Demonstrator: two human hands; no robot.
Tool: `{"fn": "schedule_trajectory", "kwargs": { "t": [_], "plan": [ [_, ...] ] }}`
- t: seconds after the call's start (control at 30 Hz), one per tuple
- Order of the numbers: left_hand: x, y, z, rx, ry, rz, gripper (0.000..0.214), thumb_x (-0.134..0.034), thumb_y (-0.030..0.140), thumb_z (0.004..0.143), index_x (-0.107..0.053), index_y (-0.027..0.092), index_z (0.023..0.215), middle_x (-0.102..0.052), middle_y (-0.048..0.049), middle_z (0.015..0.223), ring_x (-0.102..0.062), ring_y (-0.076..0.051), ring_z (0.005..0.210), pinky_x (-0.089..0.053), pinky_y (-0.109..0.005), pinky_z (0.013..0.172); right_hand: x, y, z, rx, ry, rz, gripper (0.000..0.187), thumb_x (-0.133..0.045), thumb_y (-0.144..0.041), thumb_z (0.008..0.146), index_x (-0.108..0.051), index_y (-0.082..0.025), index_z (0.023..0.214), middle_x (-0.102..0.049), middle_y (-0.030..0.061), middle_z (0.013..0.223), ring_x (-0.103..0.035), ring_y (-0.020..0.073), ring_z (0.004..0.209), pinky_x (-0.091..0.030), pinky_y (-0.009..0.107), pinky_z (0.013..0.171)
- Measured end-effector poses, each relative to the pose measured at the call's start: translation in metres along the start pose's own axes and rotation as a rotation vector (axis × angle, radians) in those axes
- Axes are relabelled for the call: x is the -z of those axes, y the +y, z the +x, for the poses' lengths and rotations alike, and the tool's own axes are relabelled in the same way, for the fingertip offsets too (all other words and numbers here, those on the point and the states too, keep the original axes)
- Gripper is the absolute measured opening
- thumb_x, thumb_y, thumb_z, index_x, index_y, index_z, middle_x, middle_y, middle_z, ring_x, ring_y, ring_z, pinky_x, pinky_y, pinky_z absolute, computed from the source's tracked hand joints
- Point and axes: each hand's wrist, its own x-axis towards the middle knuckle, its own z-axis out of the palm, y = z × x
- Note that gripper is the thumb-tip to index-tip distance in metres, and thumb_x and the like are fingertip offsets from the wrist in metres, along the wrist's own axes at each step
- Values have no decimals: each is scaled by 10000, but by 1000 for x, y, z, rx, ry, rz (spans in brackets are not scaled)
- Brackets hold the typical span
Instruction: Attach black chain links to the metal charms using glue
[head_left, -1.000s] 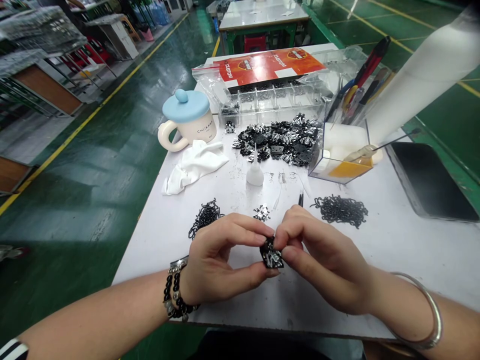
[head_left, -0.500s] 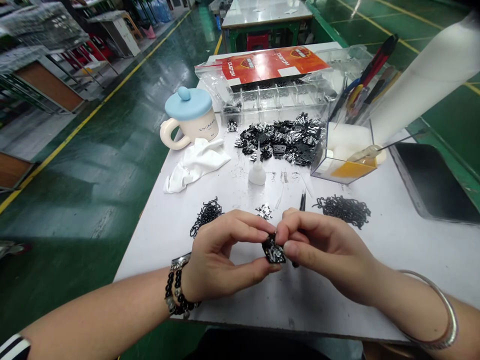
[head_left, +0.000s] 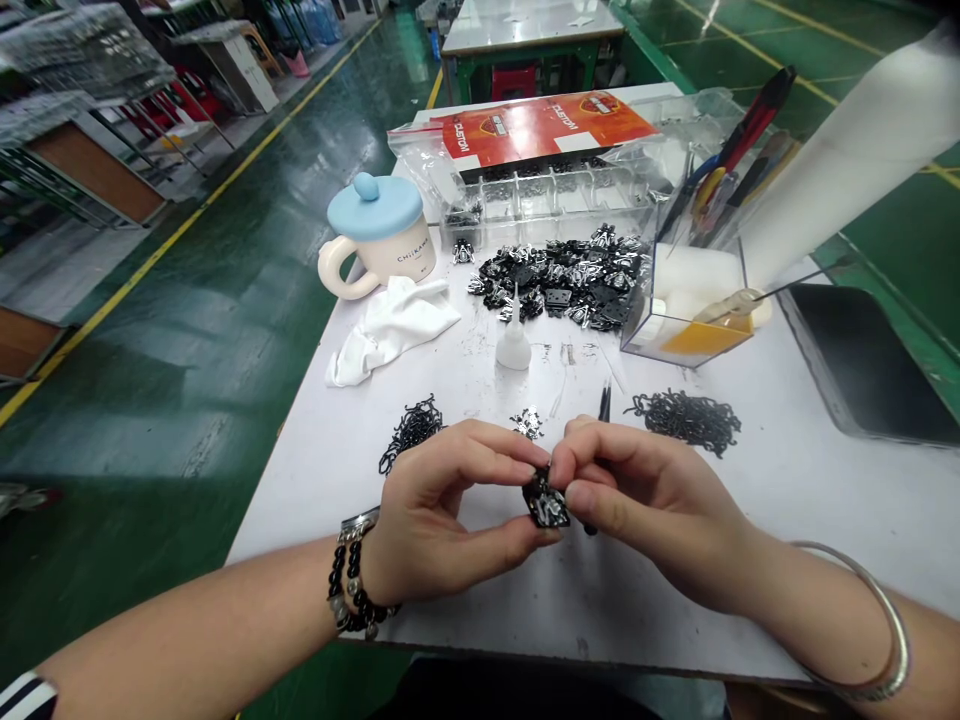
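Between the thumb and fingers of my left hand is a small black and silver metal emblem, raised above the table. My right hand is closed, its thumb and index finger pinching at the emblem's right edge. Slim black tweezers run past my right hand; whether its other fingers grip them is hidden. Just beyond my hands is a little heap of silver bits. Piles of black curved pieces lie on either side, one on the left and one on the right.
Farther back stand a white nozzle bottle, a heap of similar emblems and a clear divided tray. A lidded mug and white cloth are left; a tool holder and dark phone are right.
Both hands keep almost the same pose around the emblem. The whole view has shifted very slightly.
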Motion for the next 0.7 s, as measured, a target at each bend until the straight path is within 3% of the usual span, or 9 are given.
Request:
{"fn": "schedule_trajectory", "kwargs": {
  "t": [0.2, 0.7],
  "plan": [
    [-1, 0, 2, -10, -9, -6, 425, -774, 6, 624, -638, 170, 992, -678, -68, 980, -665, -170, 876, -580, -285, 767, 2, -2, -2, 94, 31, -177, 84, -599, -327, 867, -616, -245, 878, -465, -21, 754, -447, 101, 700, -364, 239, 627],
    [-2, 1, 3, 0, -44, -41, 458, -726, -46, 627, -622, 148, 1028, -655, -67, 998, -643, -165, 924, -569, -267, 786, 2, -9, 0, 296, 34, -360, 11, -611, -185, 860, -602, -188, 854, -432, -50, 683, -446, 71, 691, -370, 223, 668]
  ]
}}
